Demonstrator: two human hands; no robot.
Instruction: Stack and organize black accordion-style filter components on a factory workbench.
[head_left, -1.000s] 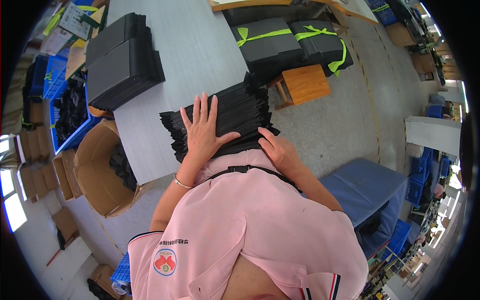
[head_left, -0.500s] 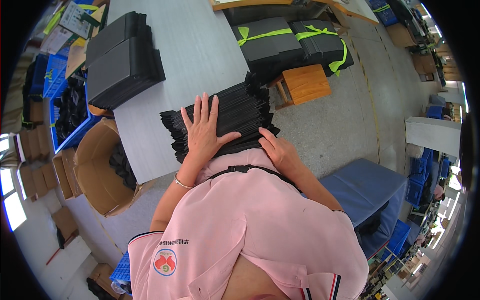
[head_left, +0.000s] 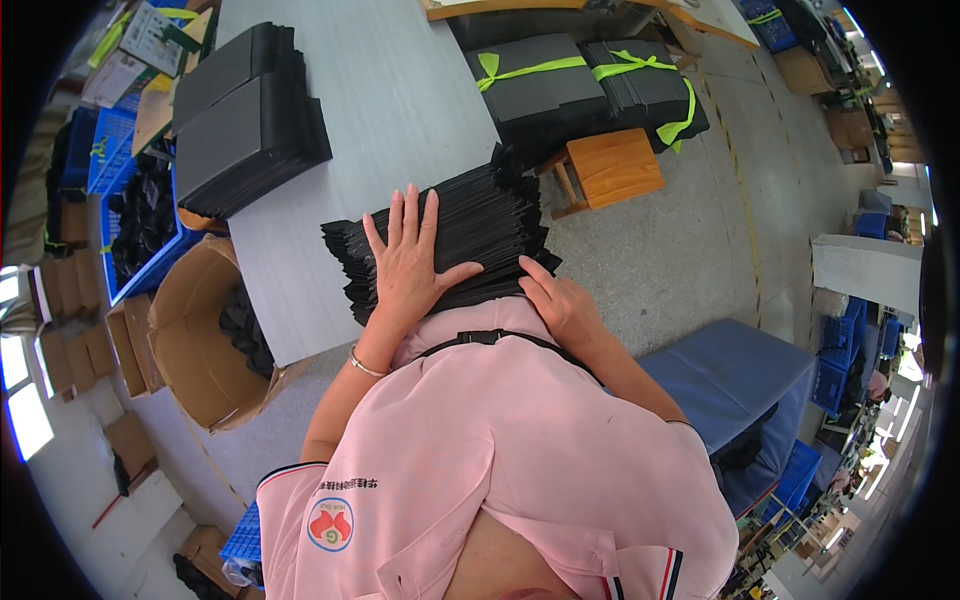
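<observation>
The fanned black stack (head_left: 480, 220) lay at the near end of the pale surface (head_left: 370, 120), just in front of the pink shirt (head_left: 500, 420); its right end showed beyond the surface's edge, and the support beneath that part was hidden; the left grip (head_left: 405, 275) was open, its fingers splayed flat across the upper face; the right grip (head_left: 565, 305) rested with bent fingers at the near right corner, and whether it pinched any layer could not be told. Handling, as judged: the stack was probably heavy as a whole and light per layer; the layers appeared thin, pliable and apt to slide on one another, with little risk of breakage but some of creasing; hold was best taken at both ragged ends, left and right, with the layers pressed together, rather than by one protruding edge. Containers: the open cardboard box (head_left: 190, 350), left of the surface, held loose dark pieces (head_left: 245, 330) of a kind that could not be told; the blue crate (head_left: 165, 262), farther off, held crumpled black pieces (head_left: 140, 225); the dark pile (head_left: 225, 130) stood uncontained on the surface, in two adjoining parts.
</observation>
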